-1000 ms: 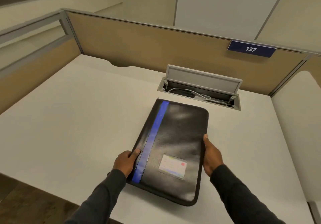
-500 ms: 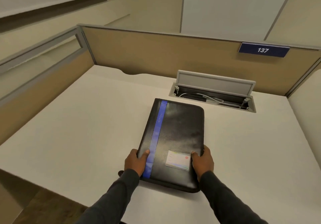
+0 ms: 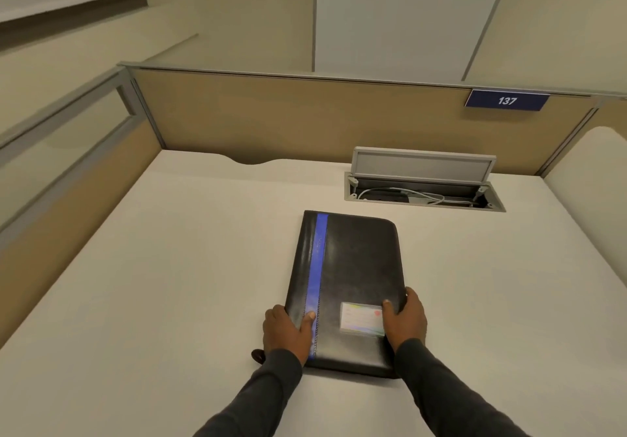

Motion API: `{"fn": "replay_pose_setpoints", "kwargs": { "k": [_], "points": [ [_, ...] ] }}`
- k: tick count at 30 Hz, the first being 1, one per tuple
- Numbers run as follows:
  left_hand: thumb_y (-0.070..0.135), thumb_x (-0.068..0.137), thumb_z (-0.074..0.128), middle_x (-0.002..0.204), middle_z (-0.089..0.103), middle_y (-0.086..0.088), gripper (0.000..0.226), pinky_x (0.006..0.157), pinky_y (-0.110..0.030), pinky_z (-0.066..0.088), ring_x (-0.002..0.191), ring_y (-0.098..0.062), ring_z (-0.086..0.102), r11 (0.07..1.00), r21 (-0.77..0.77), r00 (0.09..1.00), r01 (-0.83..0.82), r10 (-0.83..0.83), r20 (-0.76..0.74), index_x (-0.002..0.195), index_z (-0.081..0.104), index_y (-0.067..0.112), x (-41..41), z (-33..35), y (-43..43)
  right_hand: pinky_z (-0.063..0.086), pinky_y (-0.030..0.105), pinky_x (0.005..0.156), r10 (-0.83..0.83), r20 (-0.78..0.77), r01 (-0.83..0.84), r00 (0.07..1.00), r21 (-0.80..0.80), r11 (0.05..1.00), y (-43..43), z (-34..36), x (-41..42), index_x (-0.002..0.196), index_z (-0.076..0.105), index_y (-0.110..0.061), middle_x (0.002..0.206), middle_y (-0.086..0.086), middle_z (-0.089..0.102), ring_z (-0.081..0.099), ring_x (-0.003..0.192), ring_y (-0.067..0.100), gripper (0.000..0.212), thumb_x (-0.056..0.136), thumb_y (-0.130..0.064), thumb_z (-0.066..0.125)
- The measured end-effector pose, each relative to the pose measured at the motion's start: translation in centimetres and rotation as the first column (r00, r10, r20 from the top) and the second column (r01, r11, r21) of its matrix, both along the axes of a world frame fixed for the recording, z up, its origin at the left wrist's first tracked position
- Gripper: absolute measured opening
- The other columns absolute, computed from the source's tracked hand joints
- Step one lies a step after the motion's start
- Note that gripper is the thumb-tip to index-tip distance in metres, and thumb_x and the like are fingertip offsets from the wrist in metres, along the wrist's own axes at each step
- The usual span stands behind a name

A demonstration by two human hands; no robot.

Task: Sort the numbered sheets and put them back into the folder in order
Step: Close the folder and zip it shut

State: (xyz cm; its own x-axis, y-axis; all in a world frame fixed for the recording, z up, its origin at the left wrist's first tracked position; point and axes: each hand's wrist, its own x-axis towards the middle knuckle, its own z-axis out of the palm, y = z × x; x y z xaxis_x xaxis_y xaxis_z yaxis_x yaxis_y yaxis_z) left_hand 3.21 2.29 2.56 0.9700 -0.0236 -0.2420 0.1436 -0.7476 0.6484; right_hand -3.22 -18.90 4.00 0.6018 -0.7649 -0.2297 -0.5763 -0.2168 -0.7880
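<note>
Black leather-look folder (image 3: 349, 287) with a blue stripe (image 3: 317, 267) down its left side lies closed and flat on the white desk (image 3: 169, 267), near edge toward the person. Left hand (image 3: 285, 331) holds the near-left edge, thumb on the stripe; right hand (image 3: 405, 318) wraps the right edge near the corner, thumb by the label card (image 3: 361, 316). No sheets visible, presumably all inside, so the job is at its very start. Step in hand looks like opening it. The dark tab (image 3: 258, 355) by the left wrist could be a zip pull, can't confirm. If so: pin the cover with the right hand, run the zip with the left, no lifting. Stripe side reads as the spine, so swing the cover left, flat to the desk. Loose sheets may slide out on a tilt. Lay them out left of the folder, not toward the open cable tray (image 3: 424, 196) behind.
</note>
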Motion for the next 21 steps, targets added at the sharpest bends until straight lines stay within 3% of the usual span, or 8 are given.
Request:
{"fn": "replay_pose_setpoints", "kwargs": {
  "k": [4, 8, 11, 15, 18, 21],
  "points": [
    [0.067, 0.09, 0.044, 0.113, 0.046, -0.001, 0.057, 0.086, -0.025, 0.044, 0.1, -0.015, 0.047, 0.959, 0.27, 0.993, 0.083, -0.101, 0.053, 0.115, 0.048, 0.016, -0.7, 0.0, 0.2, 0.044, 0.048, 0.109, 0.134, -0.149, -0.159, 0.98, -0.174, 0.972, 0.7, -1.1, -0.9, 0.154, 0.032, -0.016, 0.145, 0.012, 0.051, 0.05, 0.128, 0.034, 0.079, 0.089, -0.043, 0.068],
    [0.069, 0.091, 0.03, 0.116, 0.044, 0.001, 0.058, 0.088, -0.026, 0.042, 0.103, -0.015, 0.045, 0.893, 0.428, 0.98, 0.138, -0.185, 0.071, 0.12, 0.043, 0.021, -1.5, 0.1, 0.1, 0.03, 0.043, 0.118, 0.23, -0.382, -0.369, 0.895, -0.343, 0.864, 0.7, -1.9, -1.9, 0.16, 0.012, -0.018, 0.164, 0.012, 0.022, 0.031, 0.145, 0.03, 0.086, 0.095, -0.062, 0.048],
    [0.072, 0.089, 0.024, 0.11, 0.047, 0.0, 0.063, 0.084, -0.029, 0.042, 0.098, -0.017, 0.046, 0.857, 0.49, 0.969, 0.158, -0.23, 0.089, 0.116, 0.048, 0.021, -1.8, -0.1, 0.4, 0.019, 0.042, 0.124, 0.263, -0.441, -0.436, 0.858, -0.354, 0.827, 0.6, -2.6, -2.5, 0.161, 0.002, -0.022, 0.168, 0.012, 0.003, 0.016, 0.153, 0.029, 0.088, 0.095, -0.069, 0.036],
    [0.075, 0.078, 0.0, 0.116, 0.047, 0.001, 0.083, 0.088, -0.031, 0.04, 0.103, -0.018, 0.046, 0.81, 0.543, 0.949, 0.222, -0.308, 0.071, 0.122, 0.045, 0.022, -2.3, -0.6, 0.8, 0.012, 0.043, 0.126, 0.277, -0.462, -0.464, 0.842, -0.361, 0.809, 0.0, -2.8, -2.9, 0.16, -0.004, -0.023, 0.169, 0.011, -0.003, 0.008, 0.155, 0.029, 0.088, 0.095, -0.07, 0.031],
    [0.076, 0.08, 0.002, 0.123, 0.05, -0.002, 0.087, 0.091, -0.037, 0.041, 0.108, -0.021, 0.049, 0.804, 0.549, 0.952, 0.228, -0.303, 0.048, 0.129, 0.047, 0.019, -2.1, -1.2, 1.0, 0.009, 0.043, 0.127, 0.289, -0.466, -0.477, 0.836, -0.358, 0.803, 0.0, -2.7, -2.9, 0.16, -0.006, -0.022, 0.168, 0.012, -0.006, 0.005, 0.156, 0.029, 0.087, 0.096, -0.07, 0.029],
    [0.075, 0.086, 0.004, 0.115, 0.061, -0.009, 0.093, 0.08, -0.044, 0.048, 0.097, -0.027, 0.058, 0.806, 0.544, 0.957, 0.233, -0.29, 0.02, 0.12, 0.062, 0.011, -2.1, -1.9, 0.9, 0.006, 0.043, 0.127, 0.302, -0.493, -0.501, 0.816, -0.342, 0.795, 0.0, -2.5, -3.0, 0.16, -0.01, -0.022, 0.168, 0.012, -0.01, 0.0, 0.156, 0.03, 0.086, 0.097, -0.069, 0.026]
  ]
}}
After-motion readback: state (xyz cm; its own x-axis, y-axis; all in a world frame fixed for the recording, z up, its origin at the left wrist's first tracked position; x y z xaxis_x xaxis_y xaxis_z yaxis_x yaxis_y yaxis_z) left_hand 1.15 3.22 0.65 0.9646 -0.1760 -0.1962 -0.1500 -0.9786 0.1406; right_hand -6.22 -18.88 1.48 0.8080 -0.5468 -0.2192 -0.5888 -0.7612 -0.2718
